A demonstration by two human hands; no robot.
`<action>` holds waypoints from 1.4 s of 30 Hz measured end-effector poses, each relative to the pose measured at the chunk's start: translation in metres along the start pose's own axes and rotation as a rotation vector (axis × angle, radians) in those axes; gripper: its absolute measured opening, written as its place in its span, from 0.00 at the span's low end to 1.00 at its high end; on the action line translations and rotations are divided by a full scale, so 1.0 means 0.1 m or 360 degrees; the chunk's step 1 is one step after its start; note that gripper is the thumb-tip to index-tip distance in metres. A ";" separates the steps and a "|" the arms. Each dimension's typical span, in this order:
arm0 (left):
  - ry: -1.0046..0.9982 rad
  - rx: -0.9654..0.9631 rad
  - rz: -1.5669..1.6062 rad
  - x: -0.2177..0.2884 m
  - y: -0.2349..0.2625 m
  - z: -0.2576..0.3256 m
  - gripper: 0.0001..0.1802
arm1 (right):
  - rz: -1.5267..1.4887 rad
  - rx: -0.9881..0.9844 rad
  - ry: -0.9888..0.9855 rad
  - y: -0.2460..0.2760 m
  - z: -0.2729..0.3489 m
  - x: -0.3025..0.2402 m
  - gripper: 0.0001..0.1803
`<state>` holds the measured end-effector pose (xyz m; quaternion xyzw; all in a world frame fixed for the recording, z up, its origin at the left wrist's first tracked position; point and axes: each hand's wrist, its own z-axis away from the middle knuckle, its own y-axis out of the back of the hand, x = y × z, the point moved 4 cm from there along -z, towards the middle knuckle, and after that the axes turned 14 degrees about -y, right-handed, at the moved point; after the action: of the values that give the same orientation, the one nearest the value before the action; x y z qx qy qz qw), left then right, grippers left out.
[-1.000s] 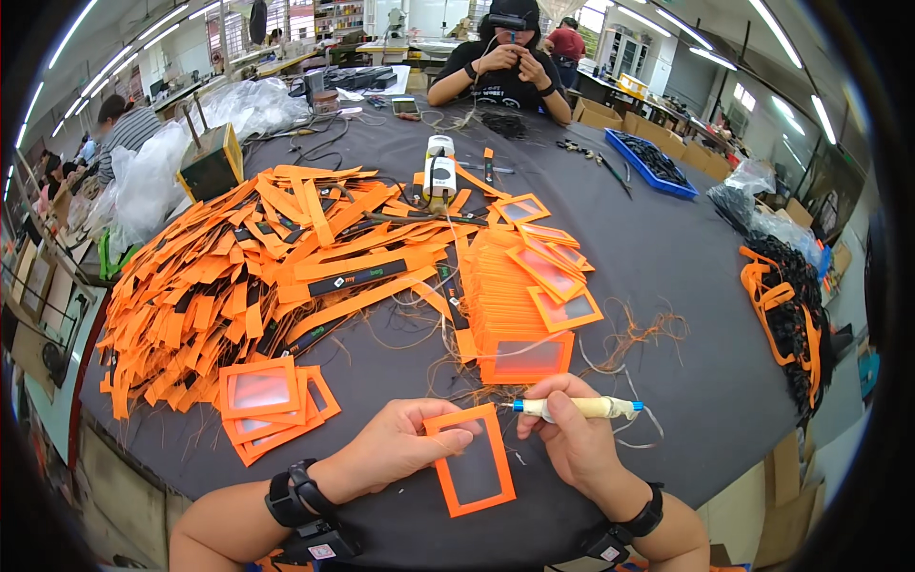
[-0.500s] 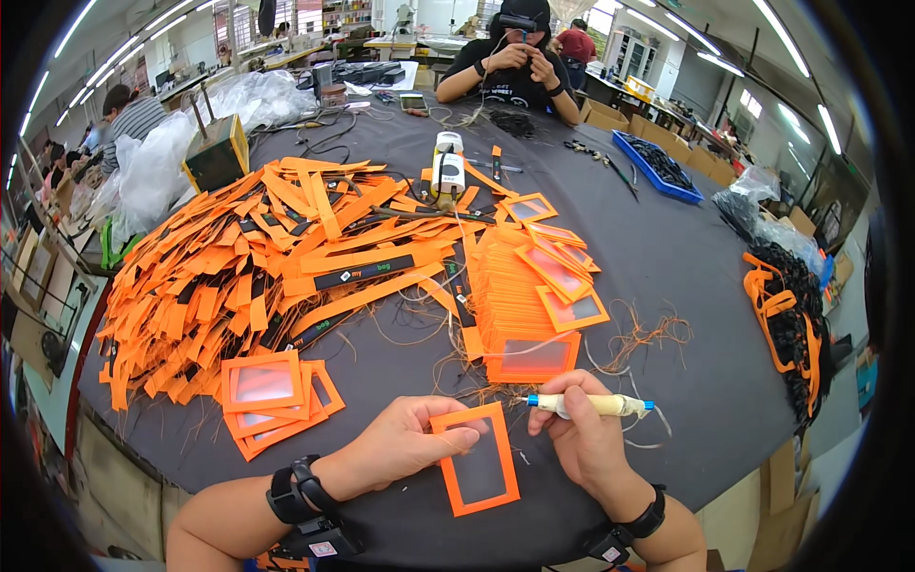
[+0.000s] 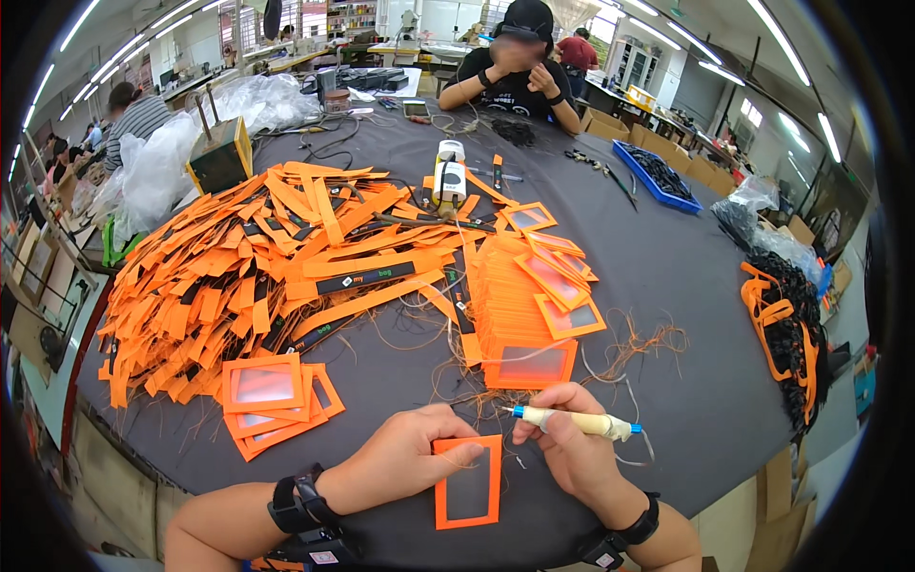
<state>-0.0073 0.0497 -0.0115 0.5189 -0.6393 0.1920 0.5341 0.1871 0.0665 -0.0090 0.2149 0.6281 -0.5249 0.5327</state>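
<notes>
My left hand (image 3: 419, 446) pinches the upper left of an orange-edged clear window frame (image 3: 469, 524), which hangs upright at the table's near side. In my right hand (image 3: 579, 443) is a corded pen-shaped tool (image 3: 572, 422), cream-coloured with blue ends. Its thin tip points left, above the frame and apart from it. Just beyond my hands stands a tall stack of like orange frames (image 3: 519, 329), with several lying askew on its right side. A smaller pile of these frames (image 3: 267, 386) lies left of my left hand.
A big heap of orange and black fabric strips (image 3: 219, 276) covers the left of the dark tabletop (image 3: 667, 315). Loose threads (image 3: 643, 334) lie right of the stack. Behind are a white bottle (image 3: 449, 176), a metal box (image 3: 221, 157) and a blue tray (image 3: 658, 176). A person (image 3: 515, 76) sits opposite.
The window frame has turned from tilted to nearly straight and come slightly lower. My right hand and the pen-shaped tool have moved a little left and down. The person opposite has parted their hands.
</notes>
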 end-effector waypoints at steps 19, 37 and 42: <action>0.0854 0.0482 0.1685 -0.04 -0.14 0.06 0.12 | 0.0394 -0.0072 0.0072 -0.06 0.03 0.02 0.15; 0.0705 0.0530 0.1802 -0.05 -0.15 0.02 0.13 | 0.0297 -0.0088 0.0048 -0.10 0.02 0.04 0.16; 0.0753 0.0499 0.1848 -0.08 -0.16 0.03 0.09 | 0.0293 -0.0096 0.0034 -0.11 0.02 0.04 0.16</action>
<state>0.0041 0.0445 -0.0247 0.1040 -0.6452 0.6501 0.3876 0.1772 0.0599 -0.0076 0.2610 0.6269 -0.4522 0.5782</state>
